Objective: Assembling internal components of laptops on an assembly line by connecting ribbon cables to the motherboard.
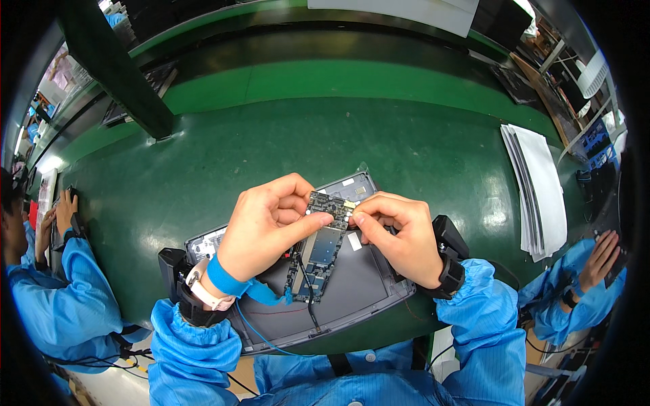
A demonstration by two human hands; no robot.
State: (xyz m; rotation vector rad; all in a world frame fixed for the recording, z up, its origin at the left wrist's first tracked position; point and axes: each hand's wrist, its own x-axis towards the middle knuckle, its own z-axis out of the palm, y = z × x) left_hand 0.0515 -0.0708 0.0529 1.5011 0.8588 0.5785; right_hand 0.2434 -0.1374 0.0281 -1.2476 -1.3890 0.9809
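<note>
A dark circuit board [323, 252] is held tilted over a grey laptop-like casing [359, 298]. My left hand [274, 220] grips the board's upper left edge between thumb and fingers. At its upper right corner, my right hand [398, 233] is closed in a pinch beside a small yellowish-white part [349, 204]; whether the fingers grip the board or a connector there is hidden. A black cable [309, 291] runs over the board's lower part down to the casing's near edge. On my left wrist is a blue strap [227, 276] with a thin blue cord.
The casing lies on a green tabletop [271, 139]. To the right is a stack of white and grey sheets [537, 193]; a dark green post [125, 74] rises at the far left. Co-workers in blue sleeves sit on the left [78, 284] and right [575, 304].
</note>
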